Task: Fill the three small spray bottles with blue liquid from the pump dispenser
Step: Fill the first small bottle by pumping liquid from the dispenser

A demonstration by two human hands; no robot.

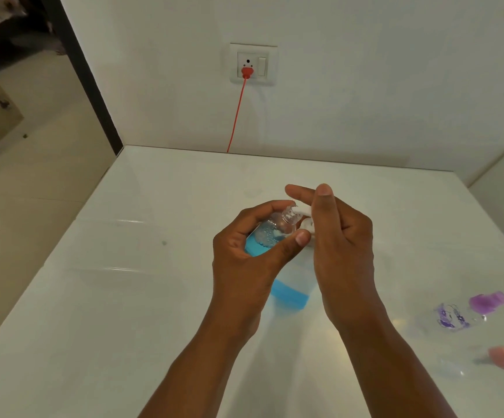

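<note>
White glossy table (pixel 109 297) carries everything, a red cable (pixel 237 114) running up to the wall socket (pixel 253 64). The pump dispenser (pixel 290 292), part blue, stands largely hidden behind both hands. The left hand (pixel 244 254) wraps a tilted small spray bottle (pixel 270 233) at its nozzle; the right hand (pixel 335 233) presses the pump, fingers curled. Two capped bottles, purple (pixel 468 312) and pink (pixel 486 362), lie right. No legible writing.
</note>
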